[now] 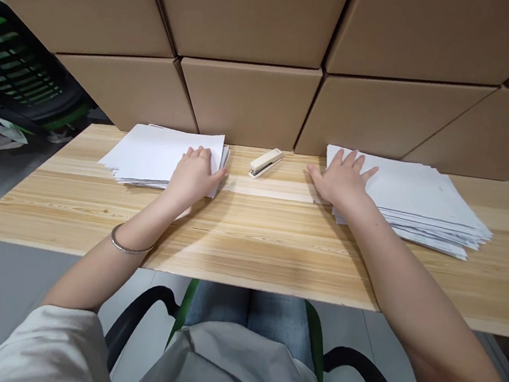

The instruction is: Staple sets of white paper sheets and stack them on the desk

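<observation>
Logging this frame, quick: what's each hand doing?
Left hand: open, resting on the left paper stack, holding nothing.
Right hand: open, fingers spread flat on the right paper stack.

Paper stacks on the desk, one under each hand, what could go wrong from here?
The right stack is fanned and uneven, and it lies near the front edge of the table, so a push from the right hand might slide loose sheets off. The left hand rests only on the corner of the left stack, so sheets could skew. The stapler lies between both hands and could be knocked.
</observation>
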`<state>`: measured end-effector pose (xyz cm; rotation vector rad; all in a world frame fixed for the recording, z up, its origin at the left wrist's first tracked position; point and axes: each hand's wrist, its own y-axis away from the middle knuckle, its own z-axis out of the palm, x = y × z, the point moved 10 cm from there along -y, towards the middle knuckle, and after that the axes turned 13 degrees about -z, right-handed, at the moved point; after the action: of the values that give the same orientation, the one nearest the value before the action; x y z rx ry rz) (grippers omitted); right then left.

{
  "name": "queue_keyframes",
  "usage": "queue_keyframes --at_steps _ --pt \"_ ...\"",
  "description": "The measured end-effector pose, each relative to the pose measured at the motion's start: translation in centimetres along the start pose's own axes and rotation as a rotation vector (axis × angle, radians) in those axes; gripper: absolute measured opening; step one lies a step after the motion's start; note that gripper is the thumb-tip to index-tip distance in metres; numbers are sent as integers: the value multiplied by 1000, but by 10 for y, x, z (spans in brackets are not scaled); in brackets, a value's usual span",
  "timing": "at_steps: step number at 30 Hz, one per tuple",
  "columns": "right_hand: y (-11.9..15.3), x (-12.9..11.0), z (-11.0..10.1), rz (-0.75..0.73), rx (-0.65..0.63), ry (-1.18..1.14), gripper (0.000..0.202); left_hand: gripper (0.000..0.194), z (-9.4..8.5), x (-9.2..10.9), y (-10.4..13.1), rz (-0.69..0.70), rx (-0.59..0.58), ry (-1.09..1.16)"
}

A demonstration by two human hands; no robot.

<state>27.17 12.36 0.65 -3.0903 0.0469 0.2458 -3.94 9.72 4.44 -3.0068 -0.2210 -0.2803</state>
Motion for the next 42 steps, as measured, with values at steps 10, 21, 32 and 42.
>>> queue_keyframes --at_steps 10,21,32,42 --pt "30 -72 -54 -444 480 -218 41 35 -12 -7 -2 -33 -56 41" --pt "53 -115 18 -101 -375 -1299 40 35 -22 63 68 413 -127 516" --pt "33 -72 37 -110 -332 -937 7 38 -40 40 51 355 118 432" --pt "46 -66 45 -44 -407 -992 7 46 -20 -44 -9 -179 -101 -108"
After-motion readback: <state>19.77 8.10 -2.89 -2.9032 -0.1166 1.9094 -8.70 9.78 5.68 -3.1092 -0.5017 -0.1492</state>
